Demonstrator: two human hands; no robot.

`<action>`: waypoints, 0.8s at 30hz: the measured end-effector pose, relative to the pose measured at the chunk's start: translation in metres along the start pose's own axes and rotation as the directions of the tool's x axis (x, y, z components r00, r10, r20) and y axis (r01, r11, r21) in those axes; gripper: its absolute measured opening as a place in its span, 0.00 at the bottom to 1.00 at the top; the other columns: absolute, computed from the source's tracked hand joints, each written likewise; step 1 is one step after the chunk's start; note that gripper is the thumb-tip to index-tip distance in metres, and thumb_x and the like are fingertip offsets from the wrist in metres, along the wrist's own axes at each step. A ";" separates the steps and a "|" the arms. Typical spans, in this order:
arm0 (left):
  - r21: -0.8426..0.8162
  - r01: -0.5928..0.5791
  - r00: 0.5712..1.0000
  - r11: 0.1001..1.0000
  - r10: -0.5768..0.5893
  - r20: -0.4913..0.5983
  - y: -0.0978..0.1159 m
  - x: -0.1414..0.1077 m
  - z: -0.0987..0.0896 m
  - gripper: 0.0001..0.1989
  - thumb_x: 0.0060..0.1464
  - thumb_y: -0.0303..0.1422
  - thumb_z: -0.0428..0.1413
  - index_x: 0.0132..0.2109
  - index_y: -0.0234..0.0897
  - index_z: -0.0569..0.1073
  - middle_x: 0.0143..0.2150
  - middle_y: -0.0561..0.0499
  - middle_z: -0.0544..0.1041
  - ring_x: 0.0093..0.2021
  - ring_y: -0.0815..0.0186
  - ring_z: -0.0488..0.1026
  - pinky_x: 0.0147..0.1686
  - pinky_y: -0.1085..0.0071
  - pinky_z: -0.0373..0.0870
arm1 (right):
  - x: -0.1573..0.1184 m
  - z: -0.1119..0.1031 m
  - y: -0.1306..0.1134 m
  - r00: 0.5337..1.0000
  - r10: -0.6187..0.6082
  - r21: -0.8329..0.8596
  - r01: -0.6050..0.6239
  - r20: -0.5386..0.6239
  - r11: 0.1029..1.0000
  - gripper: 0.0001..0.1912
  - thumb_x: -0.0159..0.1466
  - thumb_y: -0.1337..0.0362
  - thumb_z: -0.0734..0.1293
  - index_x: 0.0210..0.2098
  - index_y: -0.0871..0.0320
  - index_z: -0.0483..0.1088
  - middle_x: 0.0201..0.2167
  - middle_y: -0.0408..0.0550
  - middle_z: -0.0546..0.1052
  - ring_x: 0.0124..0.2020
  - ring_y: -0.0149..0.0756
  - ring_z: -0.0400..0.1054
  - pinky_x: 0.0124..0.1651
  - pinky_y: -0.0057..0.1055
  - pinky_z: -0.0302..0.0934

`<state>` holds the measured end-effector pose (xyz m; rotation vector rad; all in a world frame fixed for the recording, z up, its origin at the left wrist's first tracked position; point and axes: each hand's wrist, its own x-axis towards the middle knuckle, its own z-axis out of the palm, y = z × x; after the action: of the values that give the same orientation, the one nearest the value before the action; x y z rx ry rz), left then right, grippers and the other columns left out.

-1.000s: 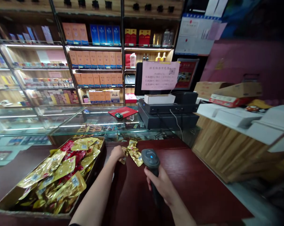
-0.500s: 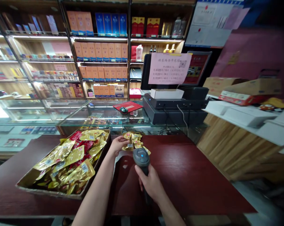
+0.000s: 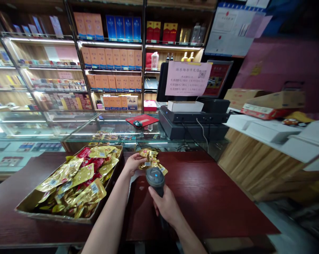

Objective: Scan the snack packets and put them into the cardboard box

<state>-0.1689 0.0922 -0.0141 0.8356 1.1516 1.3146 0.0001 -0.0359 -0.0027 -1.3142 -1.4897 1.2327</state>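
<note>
My left hand [image 3: 134, 164] pinches the edge of a gold foil snack packet [image 3: 146, 163], whose small barcode label faces me. More gold packets [image 3: 159, 167] lie right beside it on the dark red table [image 3: 201, 190]. In my right hand [image 3: 166, 204] is a black barcode scanner [image 3: 155, 177], gripped round its handle, with a blue light lit on its head. The scanner's head points away from me toward the packets. Left of my left arm stands an open cardboard box [image 3: 93, 218] heaped with gold and red packets [image 3: 85, 173].
Behind the table is a glass display counter [image 3: 82, 128] with a red mouse pad [image 3: 146, 120], a mouse [image 3: 137, 124] and a monitor bearing a pink paper sign [image 3: 188, 79]. At right, a wooden cabinet [image 3: 249, 162] carries white boxes [image 3: 273, 130]. Stocked shelves [image 3: 110, 72] line the back wall.
The packet under my left hand has shifted slightly, its label now showing more plainly. My right hand has moved the scanner a little to the left. The view has turned slightly.
</note>
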 end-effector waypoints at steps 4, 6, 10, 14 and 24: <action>-0.009 -0.039 0.999 0.999 0.039 0.026 -0.001 0.001 0.001 0.24 0.27 0.33 0.72 0.36 0.31 0.76 0.33 0.46 0.80 0.31 0.63 0.77 0.33 0.69 0.72 | 0.000 0.000 0.000 1.000 0.001 -0.003 -0.001 -0.002 1.000 0.15 0.62 0.52 0.65 0.38 0.59 0.67 0.09 0.34 0.63 0.09 0.29 0.57 0.13 0.23 0.52; -0.015 -0.017 1.000 1.000 0.017 0.023 0.002 -0.001 0.003 0.24 0.27 0.33 0.72 0.36 0.32 0.75 0.32 0.47 0.80 0.29 0.64 0.76 0.32 0.70 0.71 | 0.000 -0.001 0.000 1.000 0.005 0.010 -0.005 -0.003 1.000 0.16 0.61 0.52 0.65 0.38 0.58 0.67 0.10 0.34 0.63 0.09 0.29 0.57 0.13 0.23 0.53; 0.021 -0.103 0.994 0.994 0.104 -0.021 0.020 -0.017 0.006 0.21 0.30 0.32 0.71 0.35 0.32 0.75 0.32 0.47 0.80 0.31 0.66 0.76 0.34 0.72 0.70 | 0.005 -0.006 0.000 0.998 0.046 0.088 -0.048 0.030 0.995 0.18 0.60 0.50 0.67 0.38 0.58 0.65 0.14 0.37 0.69 0.11 0.29 0.60 0.13 0.24 0.55; 0.226 -0.338 0.925 0.914 0.367 -0.101 0.058 -0.050 -0.008 0.21 0.36 0.35 0.68 0.40 0.34 0.75 0.35 0.48 0.79 0.34 0.66 0.76 0.37 0.71 0.71 | 0.015 -0.008 -0.003 0.996 0.073 0.160 -0.079 0.041 0.984 0.21 0.56 0.48 0.70 0.36 0.59 0.65 0.16 0.41 0.72 0.13 0.31 0.64 0.17 0.26 0.59; 0.632 -0.253 0.742 0.732 0.566 -0.359 0.139 -0.128 -0.155 0.34 0.38 0.43 0.67 0.53 0.33 0.73 0.39 0.45 0.80 0.40 0.58 0.77 0.42 0.63 0.72 | 0.030 0.004 -0.009 0.995 0.032 0.111 -0.043 0.099 0.993 0.28 0.55 0.41 0.68 0.37 0.60 0.66 0.15 0.39 0.70 0.12 0.29 0.62 0.17 0.26 0.54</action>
<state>-0.3425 -0.0388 0.0966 1.2601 1.9325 1.6955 -0.0111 -0.0068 0.0042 -1.2276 -1.4457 1.4026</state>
